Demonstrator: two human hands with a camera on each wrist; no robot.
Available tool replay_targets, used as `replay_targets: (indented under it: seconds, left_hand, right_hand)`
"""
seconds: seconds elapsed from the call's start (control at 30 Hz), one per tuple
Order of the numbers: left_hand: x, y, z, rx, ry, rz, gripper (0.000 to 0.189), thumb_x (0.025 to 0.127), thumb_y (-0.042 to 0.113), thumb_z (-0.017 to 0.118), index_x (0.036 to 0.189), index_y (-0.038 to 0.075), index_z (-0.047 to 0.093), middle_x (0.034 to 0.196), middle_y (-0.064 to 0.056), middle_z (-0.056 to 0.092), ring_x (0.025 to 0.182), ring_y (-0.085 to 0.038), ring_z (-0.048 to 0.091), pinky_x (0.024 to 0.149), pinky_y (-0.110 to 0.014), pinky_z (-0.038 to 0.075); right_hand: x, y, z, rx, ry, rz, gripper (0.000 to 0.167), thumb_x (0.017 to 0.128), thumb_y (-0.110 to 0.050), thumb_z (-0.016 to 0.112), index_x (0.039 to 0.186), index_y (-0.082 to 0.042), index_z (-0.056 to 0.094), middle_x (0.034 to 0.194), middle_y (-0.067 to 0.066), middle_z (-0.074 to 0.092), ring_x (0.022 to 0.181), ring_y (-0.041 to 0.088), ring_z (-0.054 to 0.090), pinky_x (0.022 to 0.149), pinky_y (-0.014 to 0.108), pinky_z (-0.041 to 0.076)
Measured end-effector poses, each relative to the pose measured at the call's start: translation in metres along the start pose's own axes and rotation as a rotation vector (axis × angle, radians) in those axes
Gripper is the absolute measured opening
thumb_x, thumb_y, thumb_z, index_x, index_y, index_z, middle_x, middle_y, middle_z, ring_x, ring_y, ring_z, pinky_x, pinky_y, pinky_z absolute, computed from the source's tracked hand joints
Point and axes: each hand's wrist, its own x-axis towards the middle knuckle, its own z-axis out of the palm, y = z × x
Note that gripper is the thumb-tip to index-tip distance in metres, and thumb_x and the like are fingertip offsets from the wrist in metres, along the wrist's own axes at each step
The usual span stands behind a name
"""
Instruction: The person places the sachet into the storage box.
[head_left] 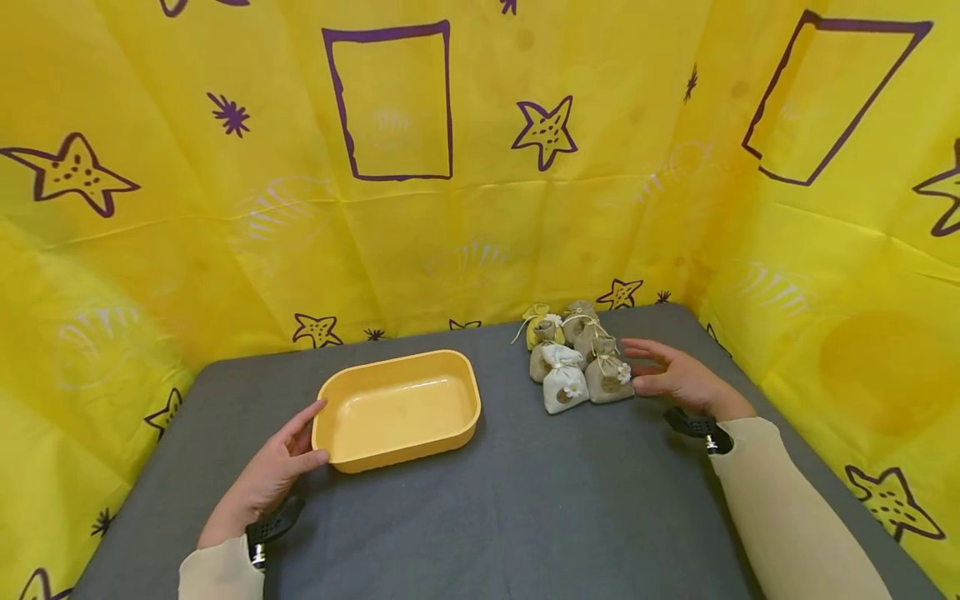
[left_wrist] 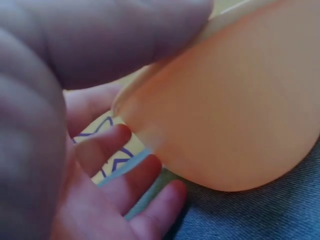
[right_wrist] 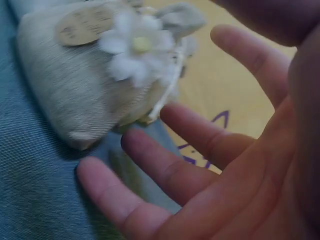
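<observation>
A yellow-orange rectangular tray (head_left: 405, 412) with rounded corners is at the left of the table in the head view. My left hand (head_left: 273, 471) holds its left end, thumb at the near corner and fingers along the outer wall (left_wrist: 220, 115). Several small drawstring sachets stand bunched at the back right, among them a white sachet (head_left: 564, 387), a yellow sachet (head_left: 534, 329) and a beige sachet (head_left: 609, 379). Just right of the beige one, my right hand (head_left: 678, 379) is spread with nothing in its fingers. In the right wrist view its fingertips are close beside that sachet's white flower (right_wrist: 137, 47).
A dark grey cloth (head_left: 510, 517) covers the table. Yellow fabric walls (head_left: 480, 250) with purple drawings rise behind it and at both sides. A black wrist device (head_left: 693, 425) is strapped to each forearm.
</observation>
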Motion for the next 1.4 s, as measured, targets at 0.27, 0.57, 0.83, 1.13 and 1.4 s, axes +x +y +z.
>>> replay_targets:
  seconds: [0.27, 0.57, 0.83, 1.13, 1.4]
  left_hand:
    - [0.001, -0.006, 0.002, 0.027, 0.039, -0.001, 0.081, 0.097, 0.006, 0.065, 0.160, 0.009, 0.016, 0.165, -0.018, 0.006, 0.146, -0.029, 0.023, 0.097, -0.019, 0.043]
    - [0.003, -0.009, 0.004, 0.054, 0.039, 0.003, 0.083, 0.097, 0.008, 0.067, 0.161, 0.014, 0.015, 0.166, -0.012, 0.002, 0.147, -0.039, 0.011, 0.098, -0.017, 0.041]
    - [0.004, -0.010, 0.006, 0.055, 0.045, -0.001, 0.083, 0.096, 0.009, 0.068, 0.161, 0.011, 0.016, 0.165, -0.014, 0.007, 0.147, -0.038, 0.014, 0.097, -0.017, 0.041]
    - [0.006, -0.011, 0.010, 0.048, 0.028, 0.041, 0.078, 0.097, 0.005, 0.064, 0.160, 0.009, 0.017, 0.165, -0.015, 0.006, 0.147, -0.037, 0.015, 0.099, -0.018, 0.040]
    - [0.007, -0.010, 0.012, 0.050, 0.052, 0.031, 0.079, 0.097, 0.004, 0.064, 0.160, 0.010, 0.017, 0.165, -0.013, 0.005, 0.147, -0.040, 0.014, 0.098, -0.017, 0.041]
  right_hand:
    - [0.010, 0.011, 0.015, -0.208, 0.046, -0.066, 0.062, 0.086, -0.018, 0.080, 0.143, -0.007, 0.055, 0.142, 0.019, 0.051, 0.124, 0.044, 0.051, 0.098, 0.051, 0.046]
    - [0.012, 0.021, 0.023, -0.365, 0.132, -0.102, 0.051, 0.086, -0.022, 0.081, 0.133, -0.012, 0.065, 0.128, 0.013, 0.061, 0.110, 0.035, 0.059, 0.094, 0.055, 0.046]
    - [0.009, 0.031, 0.031, -0.428, 0.266, -0.128, 0.041, 0.086, -0.026, 0.081, 0.123, -0.015, 0.069, 0.119, 0.006, 0.066, 0.092, 0.025, 0.060, 0.082, 0.041, 0.050]
    - [-0.004, 0.032, 0.027, -0.338, 0.426, -0.123, 0.034, 0.081, -0.025, 0.085, 0.110, -0.011, 0.074, 0.107, 0.004, 0.069, 0.080, 0.019, 0.061, 0.064, 0.027, 0.053]
    - [-0.008, -0.002, 0.019, -0.165, 0.554, -0.111, 0.036, 0.084, -0.015, 0.083, 0.110, 0.004, 0.068, 0.096, -0.002, 0.068, 0.083, 0.007, 0.066, 0.065, 0.022, 0.056]
